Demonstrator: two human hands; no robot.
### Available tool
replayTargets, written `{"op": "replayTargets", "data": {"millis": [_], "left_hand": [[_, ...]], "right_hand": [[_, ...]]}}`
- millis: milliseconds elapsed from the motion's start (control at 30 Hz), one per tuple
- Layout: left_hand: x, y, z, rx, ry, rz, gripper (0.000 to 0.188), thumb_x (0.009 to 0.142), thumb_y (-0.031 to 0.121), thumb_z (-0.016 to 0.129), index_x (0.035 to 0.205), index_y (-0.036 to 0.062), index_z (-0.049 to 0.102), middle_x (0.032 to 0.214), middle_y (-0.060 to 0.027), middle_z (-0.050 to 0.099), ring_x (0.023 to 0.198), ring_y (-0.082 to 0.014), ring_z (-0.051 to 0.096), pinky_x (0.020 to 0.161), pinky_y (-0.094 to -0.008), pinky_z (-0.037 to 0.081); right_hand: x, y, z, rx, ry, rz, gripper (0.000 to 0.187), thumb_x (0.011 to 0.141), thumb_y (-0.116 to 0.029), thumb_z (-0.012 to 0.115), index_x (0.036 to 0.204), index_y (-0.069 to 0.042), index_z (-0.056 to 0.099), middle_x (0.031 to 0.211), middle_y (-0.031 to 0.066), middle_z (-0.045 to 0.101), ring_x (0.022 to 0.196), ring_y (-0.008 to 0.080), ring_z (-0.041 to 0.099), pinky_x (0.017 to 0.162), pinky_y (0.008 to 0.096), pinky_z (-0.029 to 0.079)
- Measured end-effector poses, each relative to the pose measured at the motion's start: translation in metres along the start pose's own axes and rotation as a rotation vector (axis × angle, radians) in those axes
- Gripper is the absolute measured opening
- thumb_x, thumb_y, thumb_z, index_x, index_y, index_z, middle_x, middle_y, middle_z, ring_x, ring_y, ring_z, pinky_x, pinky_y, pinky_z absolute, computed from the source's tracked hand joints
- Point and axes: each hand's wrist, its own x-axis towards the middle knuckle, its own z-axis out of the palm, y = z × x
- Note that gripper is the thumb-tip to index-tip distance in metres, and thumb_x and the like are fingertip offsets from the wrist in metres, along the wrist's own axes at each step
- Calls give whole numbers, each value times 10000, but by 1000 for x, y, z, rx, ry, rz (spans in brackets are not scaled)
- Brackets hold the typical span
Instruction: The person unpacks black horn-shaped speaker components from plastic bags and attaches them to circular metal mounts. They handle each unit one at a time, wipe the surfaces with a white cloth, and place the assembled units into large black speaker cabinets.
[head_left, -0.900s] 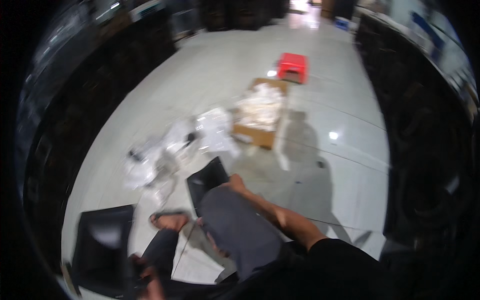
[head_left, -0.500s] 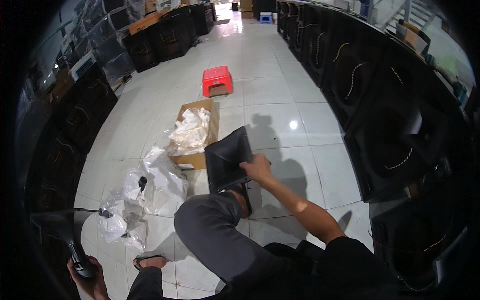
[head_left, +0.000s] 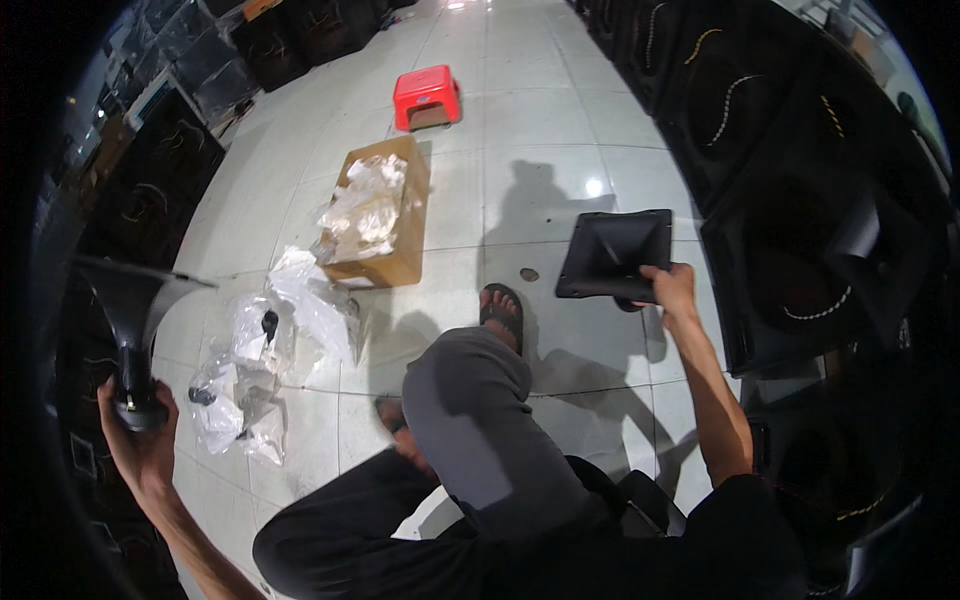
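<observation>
Left hand point(head_left: 147, 450): my fingers are clasping a flared speaker horn point(head_left: 131, 310).
Right hand point(head_left: 672, 288): fingers are pinching a square-mouthed horn point(head_left: 612, 248).
Shift: swinging it right, I am parting both horns.

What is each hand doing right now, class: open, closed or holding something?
Left hand: closed around the narrow end of a black horn.
Right hand: closed on the edge of a second black horn.
</observation>
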Motion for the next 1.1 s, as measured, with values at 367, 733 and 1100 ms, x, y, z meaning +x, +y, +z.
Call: {"op": "replayTargets", "data": {"millis": [367, 733, 1100], "left_hand": [[45, -55, -10, 124, 93, -150, 262, 823, 254, 716, 976, 68, 615, 875, -82, 623, 812, -214, 597, 674, -305, 518], [135, -101, -29, 92, 132, -311, 196, 776, 260, 708, 854, 115, 601, 767, -62, 615, 702, -179, 578, 629, -293, 508], [192, -194, 80, 166, -80, -610, 210, 742, 301, 687, 798, 132, 575, 748, -44, 602, 687, -177, 550, 605, -307, 483]], "right_hand": [[19, -30, -1, -74, -58, 14, 179, 779, -31, 663, 831, 138, 632, 731, 151, 641, 568, 194, 617, 492, 332, 501], [68, -174, -45, -1236, -120, -817, 208, 771, -111, 703, 905, 44, 668, 743, 206, 654, 685, 297, 656, 648, 415, 505], [29, -226, -49, -1748, 53, -642, 272, 770, -207, 714, 974, -36, 661, 767, 199, 663, 784, 370, 665, 693, 456, 519]]}}
